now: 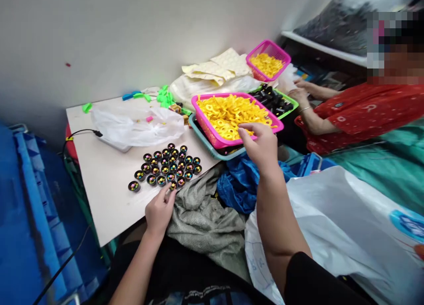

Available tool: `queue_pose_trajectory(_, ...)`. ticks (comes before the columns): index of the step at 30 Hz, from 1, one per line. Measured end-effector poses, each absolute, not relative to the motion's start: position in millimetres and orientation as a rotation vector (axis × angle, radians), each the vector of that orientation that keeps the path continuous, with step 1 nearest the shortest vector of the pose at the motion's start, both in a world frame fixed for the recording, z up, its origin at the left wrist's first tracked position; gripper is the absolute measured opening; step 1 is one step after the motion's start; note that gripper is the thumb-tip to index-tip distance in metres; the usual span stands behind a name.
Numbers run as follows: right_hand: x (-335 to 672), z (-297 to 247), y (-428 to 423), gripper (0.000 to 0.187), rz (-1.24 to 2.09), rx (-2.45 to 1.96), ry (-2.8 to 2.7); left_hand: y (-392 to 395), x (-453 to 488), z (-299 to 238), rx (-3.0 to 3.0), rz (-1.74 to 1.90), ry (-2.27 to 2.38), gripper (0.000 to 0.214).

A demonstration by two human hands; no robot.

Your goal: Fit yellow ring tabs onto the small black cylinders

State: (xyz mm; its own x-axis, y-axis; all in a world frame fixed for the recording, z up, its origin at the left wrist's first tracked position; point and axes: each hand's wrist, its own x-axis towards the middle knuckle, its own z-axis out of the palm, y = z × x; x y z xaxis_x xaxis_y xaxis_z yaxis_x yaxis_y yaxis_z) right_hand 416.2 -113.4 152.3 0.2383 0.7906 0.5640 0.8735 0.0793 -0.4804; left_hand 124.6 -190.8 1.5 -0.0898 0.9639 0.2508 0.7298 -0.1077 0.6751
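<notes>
Head view. On the pale table (106,185) a cluster of small black cups (168,163) stands in rough rows left of centre, each showing a coloured insert. The pink basket (212,135), on the table's right end, is heaped with yellow rings (225,112). From the modest cluster and the full basket, we judge the work well short of halfway, with most of the stock unused.

The left hand (160,210) lies at the table's near edge, fingers loosely extended, tips touching the nearest cup (172,185). We cannot tell whether they grip it. The right hand (260,146) hovers over the basket's near right rim, fingers curled downward, thumb and forefinger drawn together among the rings. We cannot tell whether a ring sits between them.

A grey cloth (202,216) and a blue bag (238,181) lie between the hands. At far right a co-worker's hand (298,95) rests beside a green tray (293,108) of black parts, with a second pink basket (268,59) beyond.
</notes>
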Motion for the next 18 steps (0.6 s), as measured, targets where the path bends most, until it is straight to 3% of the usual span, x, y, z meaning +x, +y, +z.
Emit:
queue_pose_trajectory(6,423.6,177.2,-38.5,0.026,0.508,-2.076,-2.177,-188.0,138.0,2.3,1.768,0.786,2.088,0.038)
queue_pose_trajectory(11,409.0,172.1,-21.8,0.024,0.478,-2.207,-2.349,-185.9,140.0,3.4,1.715,0.736,2.112,0.035)
queue_pose_trajectory(16,423.3,180.4,-47.4,0.011,0.355,-2.024,-1.89,-194.4,134.1,10.3,1.794,1.037,2.015,0.031)
queue_pose_trajectory(18,421.0,180.2,-72.5,0.013,0.506,-1.734,-1.548,-201.1,133.1,21.7,1.845,1.25,1.868,0.03)
